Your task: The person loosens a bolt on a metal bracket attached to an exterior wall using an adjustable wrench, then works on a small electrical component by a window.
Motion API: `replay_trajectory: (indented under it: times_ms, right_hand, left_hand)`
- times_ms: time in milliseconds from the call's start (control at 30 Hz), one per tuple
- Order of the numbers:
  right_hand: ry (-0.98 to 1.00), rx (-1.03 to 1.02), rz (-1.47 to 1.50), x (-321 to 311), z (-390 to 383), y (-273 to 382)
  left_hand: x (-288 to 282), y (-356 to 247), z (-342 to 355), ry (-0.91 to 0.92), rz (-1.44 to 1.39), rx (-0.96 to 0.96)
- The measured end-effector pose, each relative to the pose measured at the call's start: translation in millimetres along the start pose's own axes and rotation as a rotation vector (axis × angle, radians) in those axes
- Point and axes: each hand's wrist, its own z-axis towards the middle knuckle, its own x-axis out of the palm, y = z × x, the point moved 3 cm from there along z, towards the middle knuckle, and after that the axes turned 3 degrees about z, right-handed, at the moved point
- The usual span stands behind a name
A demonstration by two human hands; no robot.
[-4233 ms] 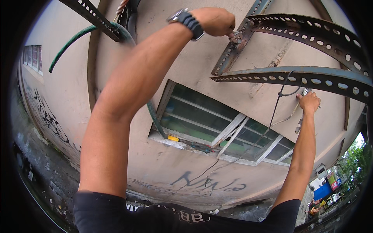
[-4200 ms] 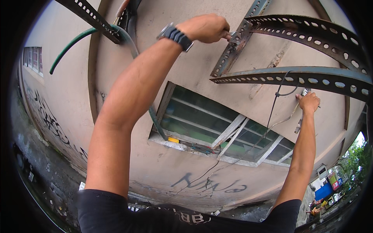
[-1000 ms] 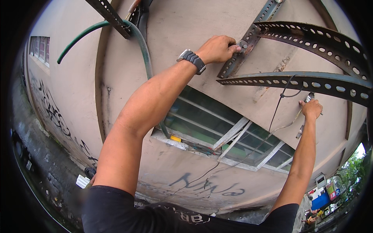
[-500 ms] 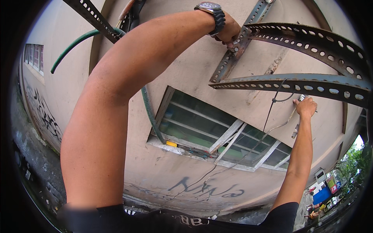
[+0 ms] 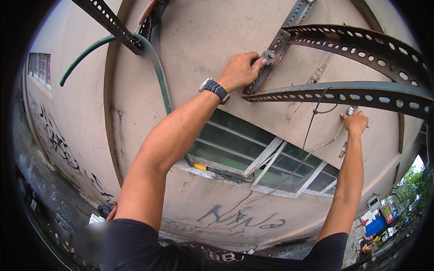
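Note:
My left hand (image 5: pixel 243 71) is raised, fingers pinched on a small metal piece at a bolt (image 5: pixel 271 55) on the perforated upright angle bar (image 5: pixel 258 82); the piece's shape is partly hidden. My right hand (image 5: pixel 356 121), lower and to the right, is wrapped round a mottled grey metal bar or tool (image 5: pixel 343 150) hanging beneath the lower bracket arm (image 5: pixel 379 99). A black cable (image 5: pixel 309 126) loops over that arm beside it, and a pale wire runs down near my right hand.
Another bracket (image 5: pixel 106 22) with a green hose (image 5: pixel 81 58) is at upper left. A louvred window (image 5: pixel 233 137) with items on its sill sits below the brackets. Another person's hand (image 5: pixel 113 210) shows at lower left. Trees (image 5: pixel 416 185) and a blue object (image 5: pixel 375 226) are at far right.
My left arm has dropped from the arched position of half a second ago, the hand now lower and left of the bolt, wrist turned. My right hand keeps its grip on the bar.

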Motion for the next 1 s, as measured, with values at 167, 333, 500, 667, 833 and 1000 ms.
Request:
replay_trajectory:
  times_ms: [167,333,500,667,833,1000]
  right_hand:
    - [-0.002,0.007,-0.009,0.5,0.1,-2.1]
    - [-0.006,0.001,-0.004,-0.2,1.8,-0.8]
    - [0.011,0.007,0.003,-3.8,-2.2,-0.6]
    - [-0.004,0.018,0.005,0.4,-1.2,-3.0]
    - [-0.017,0.002,0.018,1.6,-0.1,-6.2]
    - [0.029,-0.020,0.013,-0.5,0.1,-1.6]
  left_hand:
    - [9.2,-14.7,-8.0,-0.025,-0.077,-0.065]
    - [17.8,-3.4,-8.9,-0.102,-0.100,-0.050]
    - [15.5,-3.7,-5.5,-0.074,-0.124,-0.060]
    - [7.4,-9.5,-4.0,-0.002,-0.024,-0.030]
    - [10.4,-13.6,-1.4,0.036,-0.043,-0.056]
    - [-15.3,-17.9,26.9,0.250,0.225,0.104]
